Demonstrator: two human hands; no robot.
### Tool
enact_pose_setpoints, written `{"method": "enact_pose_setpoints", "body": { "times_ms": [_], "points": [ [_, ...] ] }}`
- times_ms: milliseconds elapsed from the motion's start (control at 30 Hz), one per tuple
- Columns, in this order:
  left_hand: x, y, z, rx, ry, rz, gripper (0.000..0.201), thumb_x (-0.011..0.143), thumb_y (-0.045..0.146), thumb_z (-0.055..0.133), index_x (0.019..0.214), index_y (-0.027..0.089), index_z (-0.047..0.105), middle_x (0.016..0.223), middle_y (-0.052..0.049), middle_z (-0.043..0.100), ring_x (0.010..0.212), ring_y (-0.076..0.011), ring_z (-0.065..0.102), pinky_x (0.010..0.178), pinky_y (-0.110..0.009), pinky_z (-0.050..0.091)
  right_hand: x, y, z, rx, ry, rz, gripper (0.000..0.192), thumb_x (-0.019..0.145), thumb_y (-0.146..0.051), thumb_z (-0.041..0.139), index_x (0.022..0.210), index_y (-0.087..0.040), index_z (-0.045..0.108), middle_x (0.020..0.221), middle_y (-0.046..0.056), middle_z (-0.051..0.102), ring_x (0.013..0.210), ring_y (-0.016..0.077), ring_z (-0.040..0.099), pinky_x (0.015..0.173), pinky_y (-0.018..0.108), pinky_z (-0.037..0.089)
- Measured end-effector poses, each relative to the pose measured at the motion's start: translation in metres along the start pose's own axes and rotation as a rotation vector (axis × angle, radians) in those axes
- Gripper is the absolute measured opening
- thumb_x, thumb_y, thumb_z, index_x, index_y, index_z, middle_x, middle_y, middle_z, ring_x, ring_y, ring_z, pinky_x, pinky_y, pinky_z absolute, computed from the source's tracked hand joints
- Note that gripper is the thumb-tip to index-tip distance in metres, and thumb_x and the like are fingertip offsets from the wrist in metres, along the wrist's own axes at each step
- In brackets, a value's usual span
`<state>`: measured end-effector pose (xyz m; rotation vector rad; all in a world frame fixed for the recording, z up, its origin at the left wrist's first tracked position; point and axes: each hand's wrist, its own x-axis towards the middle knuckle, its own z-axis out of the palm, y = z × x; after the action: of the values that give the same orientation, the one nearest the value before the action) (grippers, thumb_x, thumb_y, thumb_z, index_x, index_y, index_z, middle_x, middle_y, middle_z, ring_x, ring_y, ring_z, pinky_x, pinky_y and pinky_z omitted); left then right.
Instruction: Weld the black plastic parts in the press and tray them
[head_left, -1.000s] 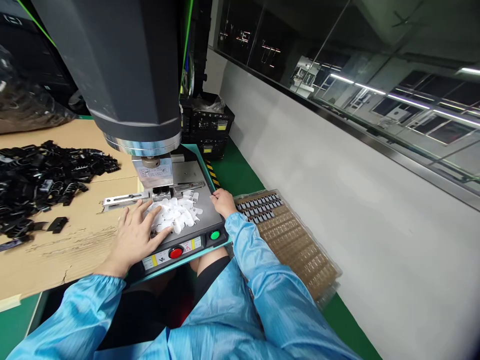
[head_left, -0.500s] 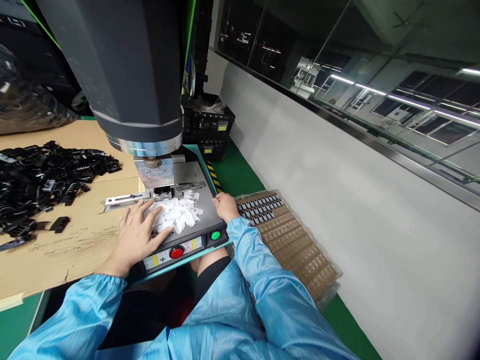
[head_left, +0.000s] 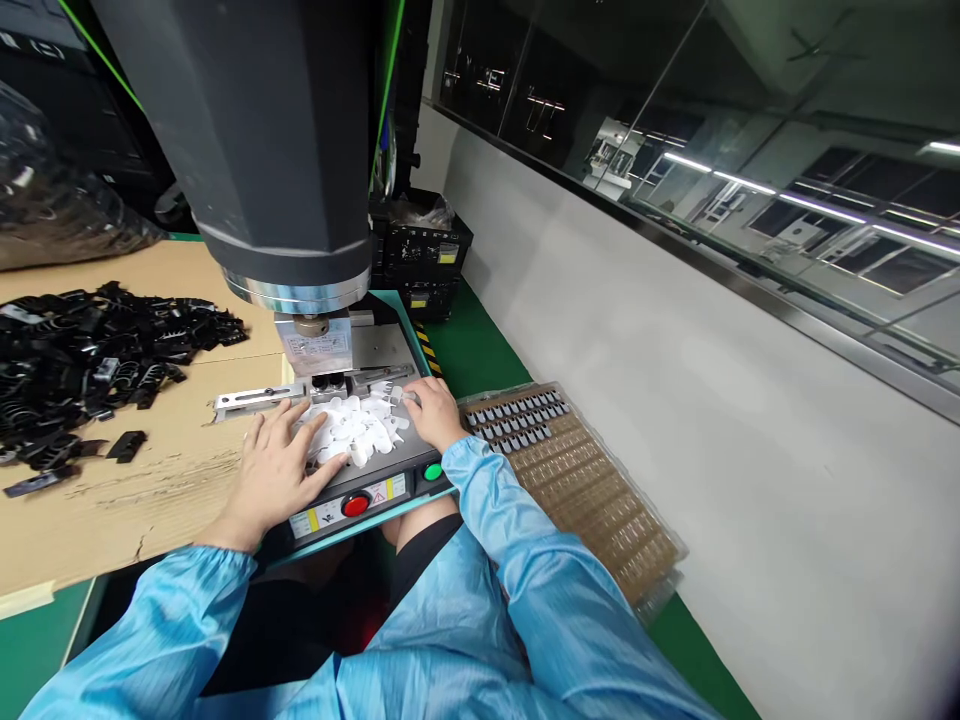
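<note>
A pile of small white flat pieces (head_left: 356, 428) with rounded tabs lies on the grey metal plate (head_left: 409, 447) of a press. My left hand (head_left: 274, 465) rests at the pile's left edge, fingers spread, thumb stretched along its front. At the right edge of the pile is my right hand (head_left: 435, 412), its thumb and fingertips pinched on one small pale piece, partly hidden by the fingers. Behind the pile a metal fixture (head_left: 328, 388) with dark round parts sits under the press head (head_left: 296, 290).
Left on the cardboard-covered table (head_left: 202, 480) lies a heap of black plastic parts (head_left: 97, 350). The machine front has a red button (head_left: 355, 504) and a green button (head_left: 433, 471). To the right, a clear tray (head_left: 600, 500) holds rows of grey pieces. Black crates (head_left: 424, 250) stand behind.
My right hand has moved left, from the plate's right edge beside the tray to the right side of the white pile. My left hand stays in place.
</note>
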<state>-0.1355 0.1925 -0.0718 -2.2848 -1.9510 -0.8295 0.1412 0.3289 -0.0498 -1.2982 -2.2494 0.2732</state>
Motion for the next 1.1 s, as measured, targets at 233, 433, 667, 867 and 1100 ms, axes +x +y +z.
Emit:
{"method": "enact_pose_setpoints", "body": {
  "times_ms": [233,433,667,867,1100],
  "points": [
    [0.0,-0.001,0.001,0.014,0.001,0.002,0.071,0.103,0.069,0.049,0.154,0.02,0.057,0.173,-0.021,0.04,0.169,-0.0403,0.021,0.138,-0.063,0.011,-0.034,-0.004,-0.01,-0.012,-0.094,0.034,0.006,0.103,-0.027,0.075,0.104,-0.026,0.081,0.116,0.005,0.072,0.11,0.0246,0.059,0.106,0.038,0.044],
    [-0.001,-0.001,0.001,0.004,-0.005,-0.005,0.07,0.103,0.068,0.05,0.155,0.022,0.056,0.173,-0.02,0.04,0.169,-0.0398,0.02,0.138,-0.064,0.01,-0.033,-0.013,-0.013,-0.086,-0.087,0.162,0.012,0.102,-0.037,0.077,0.101,-0.025,0.077,0.115,0.006,0.07,0.112,0.0274,0.057,0.102,0.04,0.044],
    [-0.001,0.0,0.001,0.001,-0.011,-0.013,0.069,0.102,0.067,0.053,0.155,0.023,0.056,0.173,-0.019,0.04,0.169,-0.0398,0.021,0.138,-0.064,0.01,-0.031,-0.024,-0.006,-0.124,-0.072,0.267,0.017,0.105,-0.042,0.072,0.101,-0.026,0.073,0.116,0.009,0.068,0.115,0.0304,0.054,0.102,0.043,0.043],
    [-0.001,0.0,-0.001,0.013,-0.012,-0.003,0.07,0.103,0.07,0.049,0.154,0.022,0.056,0.173,-0.019,0.039,0.17,-0.0397,0.018,0.138,-0.064,0.012,-0.042,-0.005,-0.011,-0.08,-0.032,0.245,0.006,0.103,-0.032,0.073,0.1,-0.027,0.073,0.113,0.006,0.067,0.111,0.0278,0.054,0.101,0.039,0.045],
    [-0.001,0.001,-0.003,0.008,-0.006,0.011,0.07,0.104,0.068,0.049,0.154,0.02,0.057,0.172,-0.021,0.04,0.169,-0.0413,0.019,0.137,-0.065,0.012,-0.04,-0.008,-0.012,-0.035,-0.031,0.22,0.017,0.1,-0.034,0.078,0.115,-0.028,0.075,0.126,0.006,0.067,0.119,0.029,0.054,0.108,0.042,0.044]
  ]
}}
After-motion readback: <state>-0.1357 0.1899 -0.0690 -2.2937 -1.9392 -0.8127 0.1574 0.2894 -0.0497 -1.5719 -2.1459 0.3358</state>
